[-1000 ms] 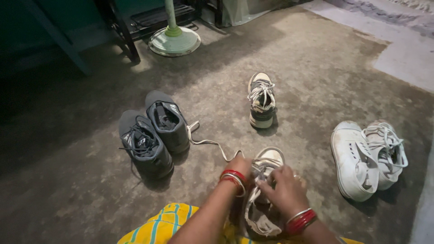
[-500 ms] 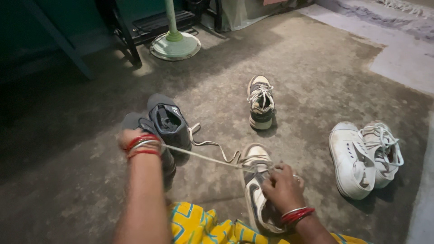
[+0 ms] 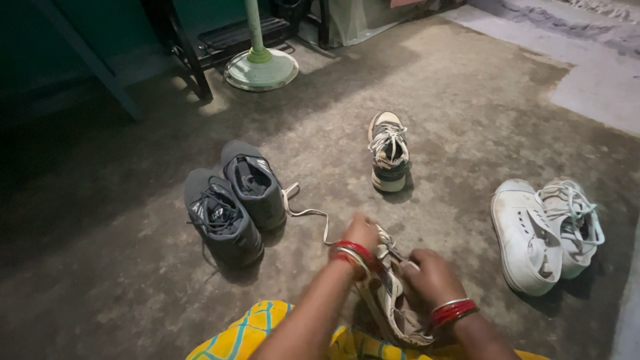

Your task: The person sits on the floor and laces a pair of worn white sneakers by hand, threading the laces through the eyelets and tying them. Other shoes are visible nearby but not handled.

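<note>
A worn beige sneaker (image 3: 390,293) lies tipped on its side on the floor, close in front of the person, gripped by both hands. The left hand (image 3: 360,233), its wrist ringed with red and silver bangles, closes around the toe end, where a flat, pale lace (image 3: 308,212) trails off across the floor towards the dark shoes. The right hand (image 3: 433,277), with matching bangles, clasps the upper from the other side; its fingers hide much of the shoe's opening. The sneaker's canvas looks creased and soiled, its sole pale.

Six shoes in all are in view. One matching beige sneaker (image 3: 389,150) stands upright and alone further off, its laces loose. Two dark grey shoes (image 3: 233,200) sit side by side to the left, matt and rounded, one laced in black, the other open. Two white canvas shoes (image 3: 547,227) lie to the right, one on its side.

The floor (image 3: 467,100) is rough, mottled concrete. A round, pale green stand base (image 3: 261,69) sits near the top, its pole cut off by the frame, beside dark furniture that is hard to make out. Yellow checked cloth (image 3: 247,330) shows at the bottom edge.
</note>
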